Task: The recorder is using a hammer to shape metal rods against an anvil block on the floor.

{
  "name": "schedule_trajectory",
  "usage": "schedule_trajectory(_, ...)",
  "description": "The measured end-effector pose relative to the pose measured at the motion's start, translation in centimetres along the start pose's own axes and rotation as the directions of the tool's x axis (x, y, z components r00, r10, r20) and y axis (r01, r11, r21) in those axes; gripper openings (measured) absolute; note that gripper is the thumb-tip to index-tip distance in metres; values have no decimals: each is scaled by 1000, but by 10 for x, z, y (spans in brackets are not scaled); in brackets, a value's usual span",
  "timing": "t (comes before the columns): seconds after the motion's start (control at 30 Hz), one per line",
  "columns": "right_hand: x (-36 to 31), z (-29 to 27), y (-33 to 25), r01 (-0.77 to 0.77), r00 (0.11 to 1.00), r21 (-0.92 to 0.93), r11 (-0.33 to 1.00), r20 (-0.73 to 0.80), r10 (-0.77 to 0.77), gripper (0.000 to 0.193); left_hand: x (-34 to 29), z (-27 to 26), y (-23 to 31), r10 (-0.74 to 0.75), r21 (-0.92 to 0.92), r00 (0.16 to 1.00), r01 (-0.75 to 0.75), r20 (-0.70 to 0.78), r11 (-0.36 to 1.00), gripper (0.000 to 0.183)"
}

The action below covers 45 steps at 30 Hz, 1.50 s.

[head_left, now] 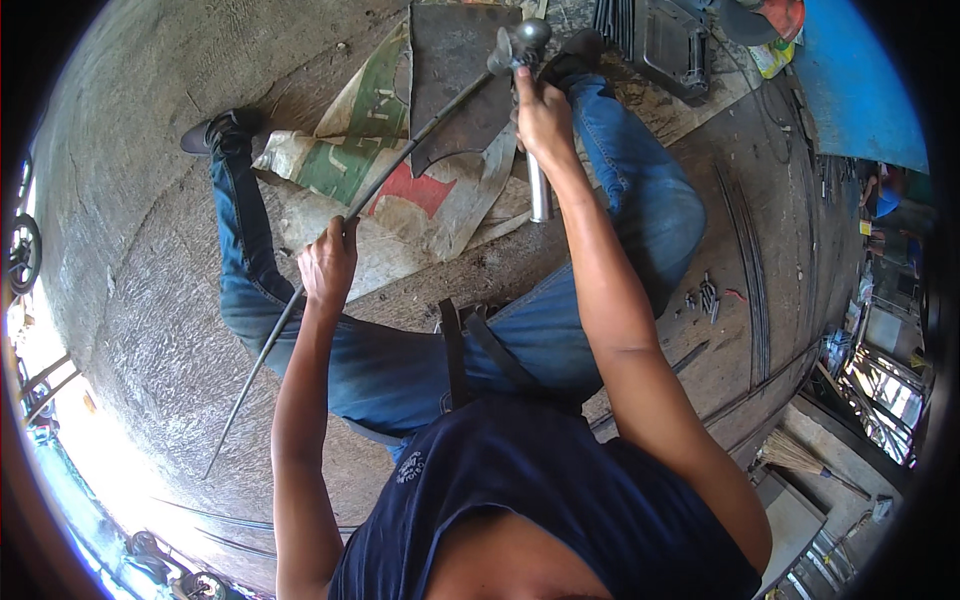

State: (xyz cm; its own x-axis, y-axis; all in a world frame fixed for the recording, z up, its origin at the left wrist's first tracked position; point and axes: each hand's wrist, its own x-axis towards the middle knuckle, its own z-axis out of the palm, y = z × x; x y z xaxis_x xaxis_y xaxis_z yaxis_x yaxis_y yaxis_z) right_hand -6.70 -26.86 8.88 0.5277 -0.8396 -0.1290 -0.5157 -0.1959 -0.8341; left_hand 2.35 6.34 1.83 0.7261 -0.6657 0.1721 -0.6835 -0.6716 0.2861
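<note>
My left hand is closed around a long, thin metal rod. The rod slants from the lower left floor up to the head of a hammer. My right hand grips this hammer by its shiny metal handle, close to the head, which has a rounded ball on one side. The rod's upper end is beside the head; I cannot tell whether they touch. Below them lies a dark metal plate on a worn printed tarp. My jeans-clad legs are spread around the tarp.
Dark rods and a metal case lie at the far right, near a blue panel. Long thin bars and small metal pieces rest on the floor to the right. A broom lies at the lower right.
</note>
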Motion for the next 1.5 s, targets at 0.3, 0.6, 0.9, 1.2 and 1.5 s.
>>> schedule_trajectory(0.3,-7,-16,-23,-261,955,388,884,237,178,49,-2,8,-2,-4,75,1000,4,-3,997,24)
schedule_trajectory(0.6,-38,-103,-238,670,671,148,727,-541,-507,53,0,0,1,16,73,1000,-15,-21,997,21)
schedule_trajectory(0.9,1,-25,14,-312,949,409,858,96,299,57,-8,-2,-6,-23,83,999,20,34,996,22)
schedule_trajectory(1.2,-26,-43,0,-285,958,535,795,138,251,50,4,-17,9,-87,-56,984,97,157,994,35)
schedule_trajectory(1.5,-28,-11,6,-224,974,464,857,145,176,49,9,-16,5,-47,-26,999,46,-24,999,21)
